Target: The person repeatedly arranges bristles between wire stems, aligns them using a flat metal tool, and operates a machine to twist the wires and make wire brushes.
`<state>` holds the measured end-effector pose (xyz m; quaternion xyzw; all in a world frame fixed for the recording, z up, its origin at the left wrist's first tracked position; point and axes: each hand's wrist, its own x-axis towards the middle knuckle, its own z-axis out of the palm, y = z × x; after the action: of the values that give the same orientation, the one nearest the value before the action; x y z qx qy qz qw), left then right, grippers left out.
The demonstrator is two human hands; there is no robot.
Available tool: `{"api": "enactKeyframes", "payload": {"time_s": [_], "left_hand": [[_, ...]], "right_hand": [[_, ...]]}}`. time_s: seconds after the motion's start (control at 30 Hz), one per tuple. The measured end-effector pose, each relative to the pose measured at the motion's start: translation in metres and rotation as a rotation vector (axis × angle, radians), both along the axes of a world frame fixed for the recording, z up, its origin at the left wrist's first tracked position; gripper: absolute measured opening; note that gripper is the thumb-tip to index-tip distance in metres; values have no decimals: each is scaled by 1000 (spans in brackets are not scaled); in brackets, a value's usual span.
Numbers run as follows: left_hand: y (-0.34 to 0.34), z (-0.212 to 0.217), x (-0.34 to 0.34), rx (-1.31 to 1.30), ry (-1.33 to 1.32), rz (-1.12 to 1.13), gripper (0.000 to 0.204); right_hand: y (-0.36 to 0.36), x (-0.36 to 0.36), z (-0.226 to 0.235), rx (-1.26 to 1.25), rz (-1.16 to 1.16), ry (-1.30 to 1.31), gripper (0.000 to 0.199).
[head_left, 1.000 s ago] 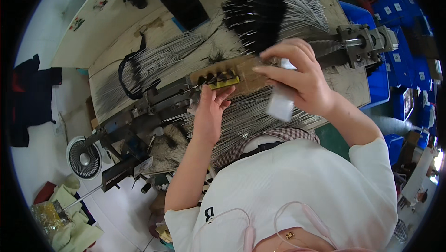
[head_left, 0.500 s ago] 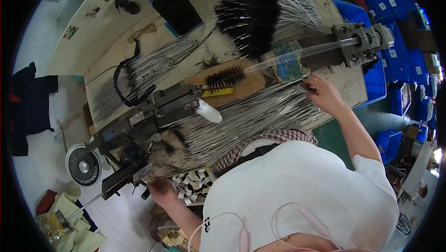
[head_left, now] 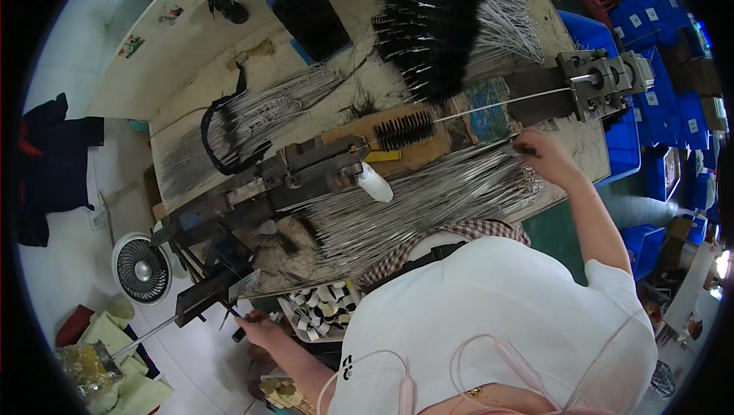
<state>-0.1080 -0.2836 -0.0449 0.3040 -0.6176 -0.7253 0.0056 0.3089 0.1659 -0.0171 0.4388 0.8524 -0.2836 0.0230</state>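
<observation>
A twisted-wire brush with black bristles (head_left: pixel 405 130) is stretched across the bench device, its left end at the clamp (head_left: pixel 325 161) and its bare twisted stem running to the metal chuck (head_left: pixel 592 82). Low at the left, my left hand (head_left: pixel 264 331) is closed around a short black handle (head_left: pixel 239 334) below the device's end. My right hand (head_left: pixel 544 156) is over the right ends of a wide bundle of loose silver wires (head_left: pixel 436 193). Its fingers are pinched together; a small dark piece shows at them, too blurred to name.
A pile of black-bristled brushes (head_left: pixel 428 25) lies at the back. Further left are hooked wires (head_left: pixel 267 109) and a black tray-like object (head_left: pixel 312 21). Small black and white pieces fill a box (head_left: pixel 321 309) by my left forearm. A fan (head_left: pixel 143 270) and blue bins (head_left: pixel 642 243) flank the bench.
The stem between brush and chuck was a wide blur and now shows as a thin, sharp twisted wire. My left hand has moved slightly down with the handle. The whole view has shifted a little.
</observation>
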Motion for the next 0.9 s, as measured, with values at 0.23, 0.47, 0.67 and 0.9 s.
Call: {"api": "enactKeyframes", "payload": {"time_s": [0.23,0.47,0.67,0.9], "left_hand": [[127,10,74,481,-56,-571,26],[283,87,150,-150,931,-2002,37],[215,49,119,-20,209,-1843,28],[219,62,116,-95,473,-1543,27]], "right_hand": [[20,8,63,-250,-714,750,18],[8,-40,208,-469,134,1507,21],[-16,-108,146,-278,-1,918,73],[-73,-181,-8,-688,142,318,56]]}}
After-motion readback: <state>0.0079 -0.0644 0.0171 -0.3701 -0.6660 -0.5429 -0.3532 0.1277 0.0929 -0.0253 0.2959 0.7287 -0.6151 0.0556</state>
